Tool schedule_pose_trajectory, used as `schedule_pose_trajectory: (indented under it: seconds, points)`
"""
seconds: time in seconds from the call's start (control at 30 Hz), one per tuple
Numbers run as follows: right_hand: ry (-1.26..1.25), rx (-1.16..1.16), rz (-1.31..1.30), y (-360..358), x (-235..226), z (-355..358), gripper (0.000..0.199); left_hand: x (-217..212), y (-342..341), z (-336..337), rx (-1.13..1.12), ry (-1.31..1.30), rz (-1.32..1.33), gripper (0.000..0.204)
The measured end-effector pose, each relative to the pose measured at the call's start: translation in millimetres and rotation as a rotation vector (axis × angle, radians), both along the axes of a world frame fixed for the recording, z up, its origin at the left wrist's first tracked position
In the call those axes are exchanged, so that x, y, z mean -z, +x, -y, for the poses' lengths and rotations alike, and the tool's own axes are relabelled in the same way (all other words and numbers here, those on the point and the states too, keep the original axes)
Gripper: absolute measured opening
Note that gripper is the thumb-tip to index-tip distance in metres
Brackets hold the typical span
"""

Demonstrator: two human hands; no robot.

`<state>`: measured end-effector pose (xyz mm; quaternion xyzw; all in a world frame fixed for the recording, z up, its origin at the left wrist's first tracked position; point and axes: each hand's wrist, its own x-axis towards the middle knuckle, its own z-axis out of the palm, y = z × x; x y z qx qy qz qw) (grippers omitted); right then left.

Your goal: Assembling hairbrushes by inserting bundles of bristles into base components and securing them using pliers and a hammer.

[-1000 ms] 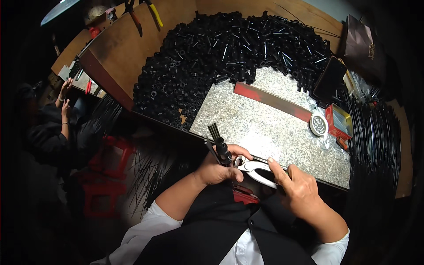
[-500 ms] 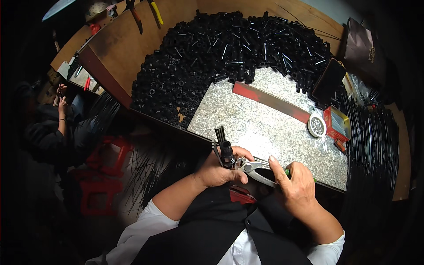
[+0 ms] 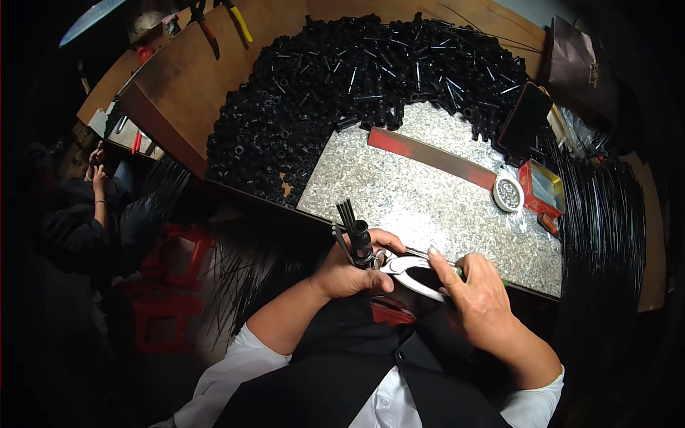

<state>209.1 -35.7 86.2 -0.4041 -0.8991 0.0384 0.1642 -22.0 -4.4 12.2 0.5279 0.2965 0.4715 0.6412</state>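
My left hand (image 3: 349, 271) is closed around a black tubular part (image 3: 362, 241) held upright over the table's front edge. Several thin black rods (image 3: 345, 212) stick up beside the tube, within the same grasp. In my right hand (image 3: 479, 294) is a pair of metal pliers (image 3: 412, 269), with a bit of green showing at the hand. The jaws meet the lower end of the tube, between the left thumb and fingers. My right index finger stretches along the tool. What exactly the jaws bite on is too small to tell.
A heap of black tubular parts (image 3: 371, 64) covers the table's back and left. On the speckled tabletop (image 3: 399, 178) lie a red-edged bar (image 3: 432, 158), a white bowl of small metal pieces (image 3: 509, 194) and a red box (image 3: 540, 189). Long black rods (image 3: 599, 214) hang at right. Another person (image 3: 93, 214) sits left.
The whole view has shifted slightly up and left. Both hands keep nearly the same pose, with the pliers still at the foot of the tube.
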Motion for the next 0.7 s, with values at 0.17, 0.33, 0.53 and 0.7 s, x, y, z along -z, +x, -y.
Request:
schedule_pose_trajectory:
  seconds: [0.17, 0.33, 0.53, 0.7]
  points:
    - [0.103, -0.048, 0.048, 11.2, -8.6, 2.7, 0.063, -0.2, -1.7, -1.1, 0.12, -0.142, 0.051, 0.069]
    - [0.041, -0.021, 0.172, 12.2, -18.4, 16.5, 0.063, 9.3, -3.2, 2.1, 0.132, -0.036, -0.112, 0.057]
    - [0.122, 0.006, 0.219, 4.2, -8.8, 23.1, 0.062, -1.2, 1.4, 2.1, 0.056, 0.091, -0.239, 0.029]
    - [-0.356, -0.073, 0.072, 9.7, -11.8, 6.1, 0.077, -5.5, -9.2, 0.5, 0.179, 0.053, -0.198, 0.049]
